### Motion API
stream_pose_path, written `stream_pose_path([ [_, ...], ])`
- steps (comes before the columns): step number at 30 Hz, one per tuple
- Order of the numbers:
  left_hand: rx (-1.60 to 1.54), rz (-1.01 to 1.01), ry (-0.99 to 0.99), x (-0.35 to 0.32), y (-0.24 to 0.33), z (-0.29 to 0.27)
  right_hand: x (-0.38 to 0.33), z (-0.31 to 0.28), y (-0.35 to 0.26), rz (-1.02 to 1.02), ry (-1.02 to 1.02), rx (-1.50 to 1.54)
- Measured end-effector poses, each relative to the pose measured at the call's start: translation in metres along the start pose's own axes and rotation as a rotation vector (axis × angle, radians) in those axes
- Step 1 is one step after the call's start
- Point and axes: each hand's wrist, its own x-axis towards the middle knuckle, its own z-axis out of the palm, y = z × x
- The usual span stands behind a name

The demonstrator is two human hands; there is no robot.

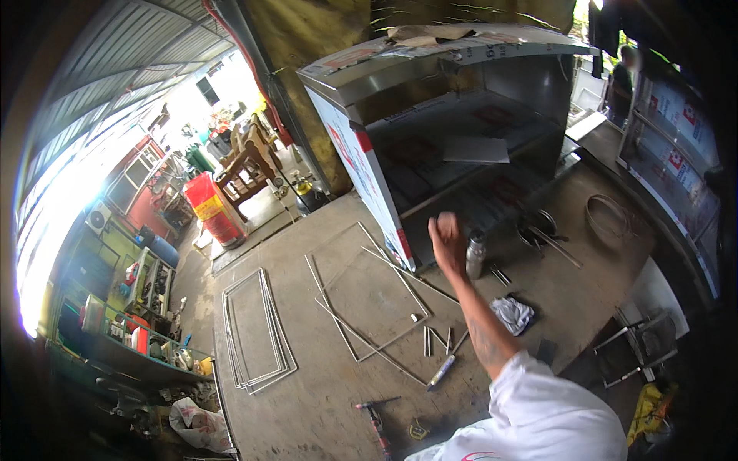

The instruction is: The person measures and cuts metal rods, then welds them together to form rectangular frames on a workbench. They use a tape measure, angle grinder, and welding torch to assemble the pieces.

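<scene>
My right hand (447, 240) is raised over the worktable (323, 415), in front of the open metal cabinet (469, 92). Its fingers are curled closed, and whatever they may hold is hidden. A metal bottle (476, 257) stands just right of the hand. Below and left lies a rectangular wire frame (311, 269), with loose thin rods (354, 330) across it. Several short rods (428, 341) and a marker-like stick (442, 370) lie left of my forearm. A crumpled grey cloth (513, 314) is right of it. My left hand is out of view.
Several stacked wire frames (265, 330) lie at the table's left. A coiled strip (607, 217) and a dark round tool (536, 228) are at the right. A tool with a red handle (378, 432) lies near the front. A person (619, 84) stands at the far right.
</scene>
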Motion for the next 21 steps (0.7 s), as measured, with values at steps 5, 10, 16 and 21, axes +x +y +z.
stream_pose_path([
  [5,0.25,0.121,-0.489,-0.053,0.096,0.198,-0.288,-0.096,0.015,0.698,-0.79,0.481],
  [10,0.625,0.294,-1.039,-0.12,0.128,0.252,-0.465,-0.154,-0.054,0.927,-0.776,0.756],
  [16,0.708,0.315,-1.374,-0.167,0.096,0.231,-0.523,-0.231,-0.094,0.993,-0.326,0.768],
  [21,0.748,0.09,-1.56,-0.2,0.055,0.195,-0.572,-0.295,-0.129,0.902,0.189,0.63],
])
